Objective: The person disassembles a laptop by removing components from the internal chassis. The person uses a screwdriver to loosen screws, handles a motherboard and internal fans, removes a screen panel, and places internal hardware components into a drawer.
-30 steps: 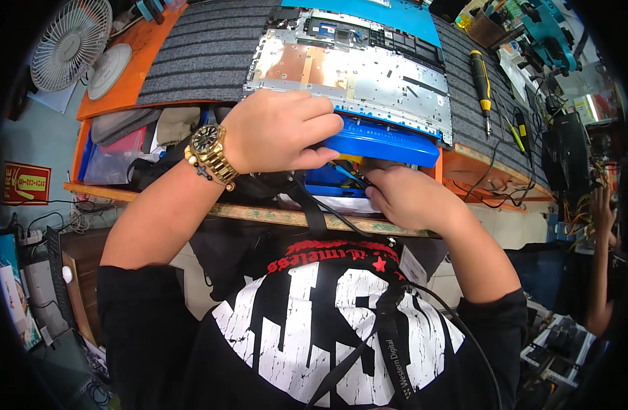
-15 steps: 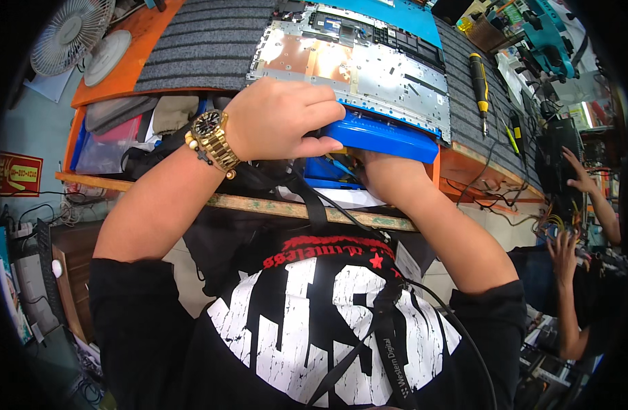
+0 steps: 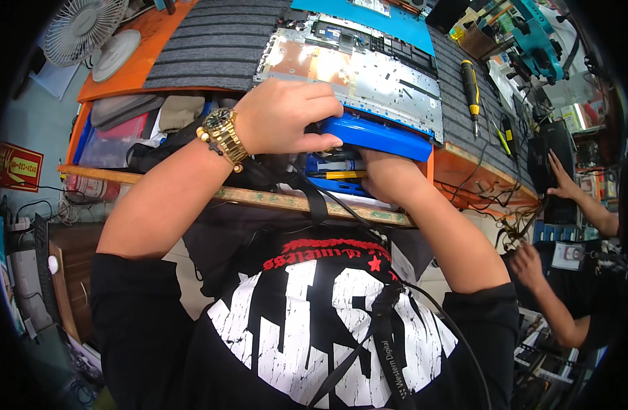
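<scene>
The person's 2 hands are apart: the left hand has its thumb and fingers clamped on the left end of a raised blue lid, while the right hand reaches under it, fingers hidden, so whether they grip anything I cannot tell. The lid's blue box sits in the open drawer, with a yellow-and-black tool inside. Just beyond the lid, a silver laptop panel lies on the desk. Right of it, 1 black-and-yellow screwdriver rests on grey matting. A white fan stands far left; at right, a co-worker's 2 hands show, well apart.
</scene>
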Motion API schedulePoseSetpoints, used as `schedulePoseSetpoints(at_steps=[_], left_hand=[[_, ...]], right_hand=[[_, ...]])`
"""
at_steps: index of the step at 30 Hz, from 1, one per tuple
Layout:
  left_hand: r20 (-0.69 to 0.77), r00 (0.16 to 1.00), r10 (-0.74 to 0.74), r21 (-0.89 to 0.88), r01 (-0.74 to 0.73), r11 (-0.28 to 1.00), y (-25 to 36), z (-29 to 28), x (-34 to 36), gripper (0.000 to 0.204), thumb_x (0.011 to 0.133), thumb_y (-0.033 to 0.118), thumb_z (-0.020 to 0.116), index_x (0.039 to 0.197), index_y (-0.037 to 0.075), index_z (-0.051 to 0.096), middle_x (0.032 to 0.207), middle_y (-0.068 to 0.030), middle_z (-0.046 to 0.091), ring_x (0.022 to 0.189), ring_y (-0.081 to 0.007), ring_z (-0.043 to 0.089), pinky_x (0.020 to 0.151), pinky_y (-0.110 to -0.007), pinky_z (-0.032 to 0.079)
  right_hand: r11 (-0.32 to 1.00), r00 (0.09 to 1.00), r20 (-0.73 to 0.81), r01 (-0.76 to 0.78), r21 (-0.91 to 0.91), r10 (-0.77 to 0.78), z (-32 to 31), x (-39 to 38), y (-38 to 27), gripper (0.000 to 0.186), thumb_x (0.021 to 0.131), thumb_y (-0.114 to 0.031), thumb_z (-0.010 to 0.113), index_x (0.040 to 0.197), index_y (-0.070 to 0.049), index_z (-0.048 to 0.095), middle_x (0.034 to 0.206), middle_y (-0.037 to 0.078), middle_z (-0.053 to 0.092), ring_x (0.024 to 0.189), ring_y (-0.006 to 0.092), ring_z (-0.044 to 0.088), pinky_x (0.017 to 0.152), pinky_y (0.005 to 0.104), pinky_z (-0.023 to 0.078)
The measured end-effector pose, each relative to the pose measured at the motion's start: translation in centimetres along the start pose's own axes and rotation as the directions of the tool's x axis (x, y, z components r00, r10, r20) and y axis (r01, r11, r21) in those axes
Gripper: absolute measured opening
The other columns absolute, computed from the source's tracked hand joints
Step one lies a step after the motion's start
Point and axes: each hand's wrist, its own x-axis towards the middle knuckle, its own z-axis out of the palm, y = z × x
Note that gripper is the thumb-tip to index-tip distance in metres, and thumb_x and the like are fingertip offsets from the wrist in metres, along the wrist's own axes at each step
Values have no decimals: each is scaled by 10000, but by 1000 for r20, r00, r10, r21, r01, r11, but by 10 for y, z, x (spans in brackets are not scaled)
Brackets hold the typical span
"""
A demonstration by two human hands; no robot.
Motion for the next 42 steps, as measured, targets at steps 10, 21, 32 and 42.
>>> schedulePoseSetpoints(at_steps=[10, 21, 32, 42], left_hand=[[-7, 1000, -2, -8, 2, 1000, 0, -1, -1, 361, 909, 368, 932, 1077, 104, 752, 1007, -47, 759, 887, -288, 770, 752, -402, 632], [8, 1000, -22, -39, 22, 999, 0, -1, 0, 364, 904, 371, 935, 1076, 108, 751, 1025, -44, 766, 911, -298, 776, 767, -414, 631], [16, 999, -41, -41, 42, 998, -1, -1, -1, 370, 897, 376, 941, 1072, 109, 752, 1022, -44, 763, 897, -292, 771, 752, -403, 626], [73, 996, -54, -45, 58, 997, 1, -5, 5, 377, 898, 373, 947, 1083, 104, 757, 1028, -54, 782, 884, -293, 784, 754, -390, 638]], right_hand=[[983, 967, 244, 23, 183, -68, -4, -10, 14, 450, 969, -87, 702, 1417, -38, 707, 1266, 286, 785, 1201, 472, 756, 1066, 547, 599], [963, 976, 219, -66, 260, 8, -1, -5, 24, 625, 885, -202, 839, 1468, -39, 683, 1324, 248, 761, 1252, 451, 721, 1099, 518, 563], [967, 994, 28, 94, 237, -103, 6, -5, 30, 710, 886, -333, 961, 1470, -50, 672, 1294, 203, 765, 1221, 430, 731, 1077, 498, 568], [974, 999, -28, 22, 225, -16, 18, 4, 35, 445, 1073, -387, 779, 1395, -81, 757, 1249, 260, 773, 1184, 471, 736, 1050, 534, 574]])
